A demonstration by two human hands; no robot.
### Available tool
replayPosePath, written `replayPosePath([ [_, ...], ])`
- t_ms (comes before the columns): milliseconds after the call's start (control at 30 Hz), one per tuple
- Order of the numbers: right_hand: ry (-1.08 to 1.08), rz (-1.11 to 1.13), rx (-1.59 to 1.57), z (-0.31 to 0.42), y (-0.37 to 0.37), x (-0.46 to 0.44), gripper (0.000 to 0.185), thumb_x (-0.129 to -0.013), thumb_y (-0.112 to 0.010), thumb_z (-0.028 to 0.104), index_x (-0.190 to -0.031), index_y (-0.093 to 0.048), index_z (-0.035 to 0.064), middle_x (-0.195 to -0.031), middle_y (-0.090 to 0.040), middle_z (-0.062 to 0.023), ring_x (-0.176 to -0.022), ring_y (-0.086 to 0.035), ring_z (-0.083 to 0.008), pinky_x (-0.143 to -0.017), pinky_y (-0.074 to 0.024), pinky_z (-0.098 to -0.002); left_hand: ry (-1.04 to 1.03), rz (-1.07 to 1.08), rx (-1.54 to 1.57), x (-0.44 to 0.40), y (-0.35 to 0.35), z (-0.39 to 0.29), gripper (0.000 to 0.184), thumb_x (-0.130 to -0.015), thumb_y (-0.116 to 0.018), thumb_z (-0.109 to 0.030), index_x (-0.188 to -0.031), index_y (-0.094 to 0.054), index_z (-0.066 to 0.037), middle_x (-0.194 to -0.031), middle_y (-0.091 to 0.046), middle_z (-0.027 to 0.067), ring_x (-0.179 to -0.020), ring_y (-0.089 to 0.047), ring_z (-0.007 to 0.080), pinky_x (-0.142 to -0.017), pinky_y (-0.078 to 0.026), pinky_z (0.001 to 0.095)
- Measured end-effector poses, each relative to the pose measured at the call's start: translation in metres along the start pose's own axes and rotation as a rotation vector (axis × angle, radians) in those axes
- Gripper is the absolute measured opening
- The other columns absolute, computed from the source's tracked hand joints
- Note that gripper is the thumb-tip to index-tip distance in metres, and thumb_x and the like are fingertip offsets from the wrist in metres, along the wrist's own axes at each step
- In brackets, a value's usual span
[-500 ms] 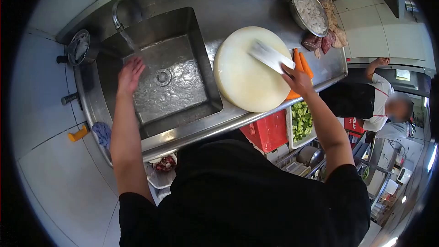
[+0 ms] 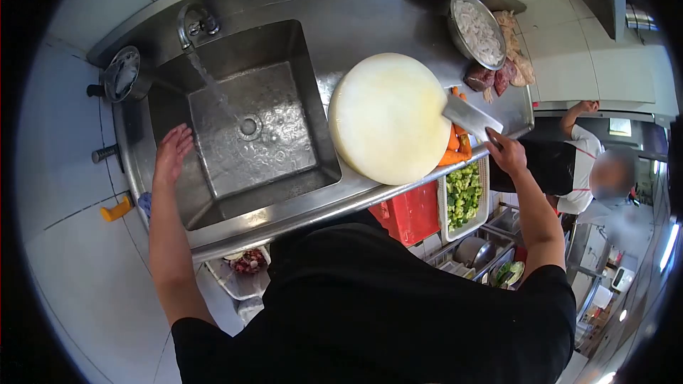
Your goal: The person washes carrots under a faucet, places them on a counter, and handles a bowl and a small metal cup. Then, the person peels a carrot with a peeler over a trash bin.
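My right hand (image 2: 506, 154) is closed around the handle of a cleaver (image 2: 472, 115). The broad blade reaches over the right edge of a thick round chopping board (image 2: 388, 121) and partly covers the carrots (image 2: 453, 149) beside it. Over the left side of the steel sink (image 2: 329, 168) is my left hand (image 2: 173, 153), its fingers stretched out and nothing in it. Water pours from the faucet (image 2: 185, 37) toward the drain, apart from that hand.
At the back right stand a metal bowl of pale strips (image 2: 478, 32) and pieces of raw meat (image 2: 491, 78). Below the counter are a red container (image 2: 407, 217) and a white basket of chopped greens (image 2: 462, 199). Another person (image 2: 587, 160) stands at the right.
My left hand has moved left and toward me, away from the water stream. My right hand has carried the cleaver rightward, from over the board's middle to its right edge.
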State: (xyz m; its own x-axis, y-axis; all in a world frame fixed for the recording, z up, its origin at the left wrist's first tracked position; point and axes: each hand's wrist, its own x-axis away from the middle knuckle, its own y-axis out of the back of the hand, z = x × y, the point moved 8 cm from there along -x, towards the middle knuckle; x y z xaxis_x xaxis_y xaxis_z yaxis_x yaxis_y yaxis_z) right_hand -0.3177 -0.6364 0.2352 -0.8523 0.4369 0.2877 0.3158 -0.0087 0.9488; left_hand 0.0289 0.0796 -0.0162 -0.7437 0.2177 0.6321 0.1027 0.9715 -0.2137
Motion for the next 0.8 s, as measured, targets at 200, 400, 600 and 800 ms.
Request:
replayPosePath([
  [200,0.259,-0.055,-0.029,0.07,-0.024,-0.078,0.046,-0.087,-0.057,0.042,-0.131,-0.053,0.0298,-0.079,-0.065,-0.017,-0.076,-0.064,-0.0351,-0.07,-0.0506,-0.0437,-0.076,0.051,0.131,-0.016,-0.059,0.0,0.044,-0.093,-0.055,-0.02,-0.13,-0.044,0.001,-0.128,-0.053,0.0177,-0.119,-0.051,0.0287,-0.1,-0.042,0.0373],
  [400,0.612,-0.155,-0.193,0.297,0.009,-0.148,0.04,-0.089,-0.055,0.042,-0.126,-0.056,0.0276,-0.097,-0.068,-0.0096,-0.085,-0.064,-0.0328,-0.076,-0.0512,-0.043,-0.288,-0.006,0.478,-0.05,-0.134,-0.038,0.031,-0.09,-0.053,-0.007,-0.12,-0.051,0.004,-0.117,-0.058,0.0162,-0.11,-0.056,0.0273,-0.098,-0.045,0.0389],
  [600,0.751,0.044,-0.188,0.481,0.004,-0.142,0.044,-0.091,-0.051,0.042,-0.131,-0.051,0.0252,-0.104,-0.066,-0.0153,-0.097,-0.063,-0.0335,-0.083,-0.0509,-0.0437,-0.304,-0.421,0.514,0.002,-0.082,-0.016,0.026,-0.089,-0.054,-0.005,-0.114,-0.054,0.002,-0.106,-0.061,0.0141,-0.097,-0.061,0.0246,-0.089,-0.051,0.0366],
  [800,0.727,0.15,-0.178,0.543,-0.062,-0.161,0.045,-0.092,-0.051,0.039,-0.13,-0.053,0.0158,-0.109,-0.065,-0.0163,-0.092,-0.065,-0.031,-0.081,-0.0518,-0.042,-0.211,-0.549,0.568,0.066,-0.018,0.061,0.025,-0.088,-0.057,-0.007,-0.112,-0.055,0.0,-0.104,-0.061,0.0119,-0.095,-0.06,0.0219,-0.086,-0.051,0.0335],
])
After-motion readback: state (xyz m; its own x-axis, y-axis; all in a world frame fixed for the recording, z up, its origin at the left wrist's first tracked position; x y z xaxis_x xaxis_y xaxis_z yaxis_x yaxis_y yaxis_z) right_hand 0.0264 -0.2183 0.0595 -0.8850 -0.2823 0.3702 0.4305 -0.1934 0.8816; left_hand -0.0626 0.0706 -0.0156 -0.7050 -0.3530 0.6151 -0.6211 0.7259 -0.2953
